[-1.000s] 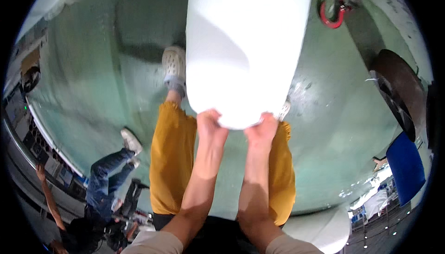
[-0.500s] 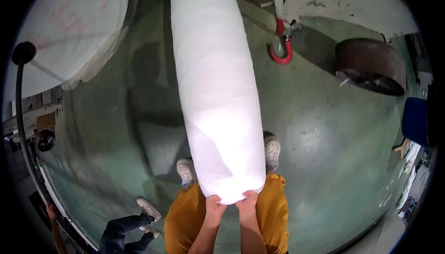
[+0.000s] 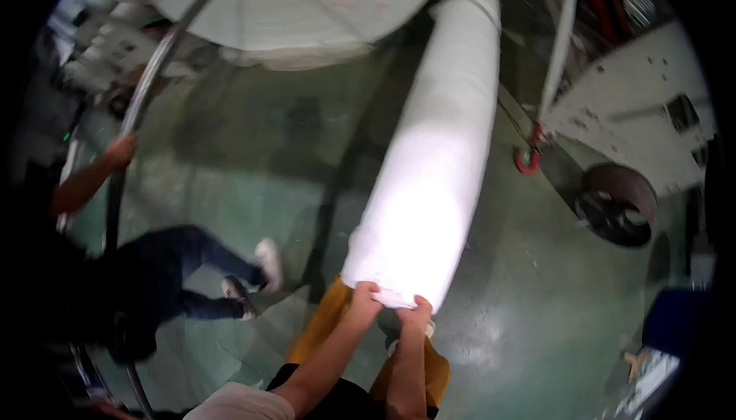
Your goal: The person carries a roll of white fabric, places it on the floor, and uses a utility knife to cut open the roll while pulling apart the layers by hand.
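Observation:
A long white roll, perhaps of fabric [image 3: 437, 159], stretches from my hands toward the far upper part of the view. Its near end is smooth and brightly lit. My left hand [image 3: 366, 295] grips the left side of that end, thumb on top and fingers hidden below. At the right side, my right hand [image 3: 416, 312] grips the end in the same way. My two hands are a short gap apart, and both arms reach forward over my yellow trousers [image 3: 322, 320].
A co-worker's hand [image 3: 119, 152] holds a long metal bar [image 3: 146, 86] at the left. Beyond it stands a large white roll [image 3: 307, 6]. A red hook [image 3: 527, 159] hangs from a white strap [image 3: 560, 44] at the right, near a brown drum-shaped wheel [image 3: 617, 201] on the green floor.
My view has turned left, so the roll now slants to the upper right. Both hands keep hold of its end. The co-worker appears nearer, hand on the bar.

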A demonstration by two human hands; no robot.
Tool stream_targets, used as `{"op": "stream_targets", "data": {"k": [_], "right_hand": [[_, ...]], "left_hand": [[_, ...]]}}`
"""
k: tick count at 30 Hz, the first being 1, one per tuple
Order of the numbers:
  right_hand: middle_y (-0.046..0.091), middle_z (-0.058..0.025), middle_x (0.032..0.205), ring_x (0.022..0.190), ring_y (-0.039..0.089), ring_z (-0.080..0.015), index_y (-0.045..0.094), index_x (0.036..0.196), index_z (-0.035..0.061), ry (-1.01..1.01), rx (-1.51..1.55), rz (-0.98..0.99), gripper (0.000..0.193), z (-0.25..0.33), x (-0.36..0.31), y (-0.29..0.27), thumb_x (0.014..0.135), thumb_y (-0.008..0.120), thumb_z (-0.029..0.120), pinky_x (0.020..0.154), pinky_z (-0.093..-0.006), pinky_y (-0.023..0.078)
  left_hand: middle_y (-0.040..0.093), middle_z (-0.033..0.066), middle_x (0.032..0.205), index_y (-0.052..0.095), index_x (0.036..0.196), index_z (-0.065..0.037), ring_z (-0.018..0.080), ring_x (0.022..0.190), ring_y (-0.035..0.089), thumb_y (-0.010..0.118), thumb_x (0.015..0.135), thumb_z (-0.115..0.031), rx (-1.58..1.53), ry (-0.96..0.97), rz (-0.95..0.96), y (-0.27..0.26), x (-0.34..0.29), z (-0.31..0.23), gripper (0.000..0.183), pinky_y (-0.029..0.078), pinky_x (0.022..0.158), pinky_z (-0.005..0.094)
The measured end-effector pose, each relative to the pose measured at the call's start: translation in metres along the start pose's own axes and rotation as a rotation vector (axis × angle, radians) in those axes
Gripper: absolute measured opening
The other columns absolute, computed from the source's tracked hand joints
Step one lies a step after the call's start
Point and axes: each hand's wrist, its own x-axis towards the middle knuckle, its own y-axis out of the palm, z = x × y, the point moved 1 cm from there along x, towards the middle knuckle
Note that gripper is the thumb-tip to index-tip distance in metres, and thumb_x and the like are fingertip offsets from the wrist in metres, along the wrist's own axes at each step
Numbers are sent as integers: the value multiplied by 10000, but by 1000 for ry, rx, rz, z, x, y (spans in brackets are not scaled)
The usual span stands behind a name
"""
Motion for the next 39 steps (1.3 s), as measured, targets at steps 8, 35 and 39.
{"op": "stream_targets", "data": {"k": [8, 35, 39], "right_hand": [[496, -120, 1241, 1151, 445, -367, 470, 1199, 13, 232, -117, 164, 634, -106, -44, 25, 567, 440, 43, 1015, -547, 307], [302, -195, 1395, 1277, 275, -389, 302, 1336, -37, 135, -74, -34, 665, -38, -297, -485, 738, 475, 196, 1072, -532, 174], [350, -180, 1365, 1248, 319, -357, 326, 1321, -30, 18, -350, 34, 664, -31, -317, -586, 742, 515, 236, 1068, -467, 217]], "left_hand": [[435, 83, 809, 396, 674, -39, 279, 733, 472, 383, 551, 37, -1184, -364, -112, -155, 61, 142, 145, 499, 779, 390], [491, 184, 829, 472, 667, 31, 306, 817, 486, 506, 591, -63, -915, -846, -215, -109, -506, 144, 124, 454, 754, 340], [473, 194, 733, 446, 617, 32, 326, 720, 493, 498, 548, -18, -638, -694, -217, -133, -597, 149, 99, 465, 663, 388]]}}
